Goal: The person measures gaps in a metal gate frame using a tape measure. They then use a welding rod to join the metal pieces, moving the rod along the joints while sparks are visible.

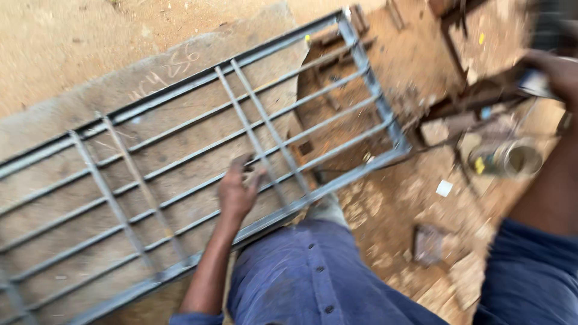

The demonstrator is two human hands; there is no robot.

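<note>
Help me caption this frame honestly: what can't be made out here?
- Right hand, head view: motion blur and the right edge hide what it grips.
- Metal grille: its left end is cut off by the frame edge.
- Left hand: fingers rest on the bars; blur hides whether they close around one.
- Can on the ground: too blurred to tell its contents.

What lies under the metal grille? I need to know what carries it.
Under the metal grille a grey slab shows between the bars, and reddish dirt at its right end. The left hand hides a small patch.
</note>
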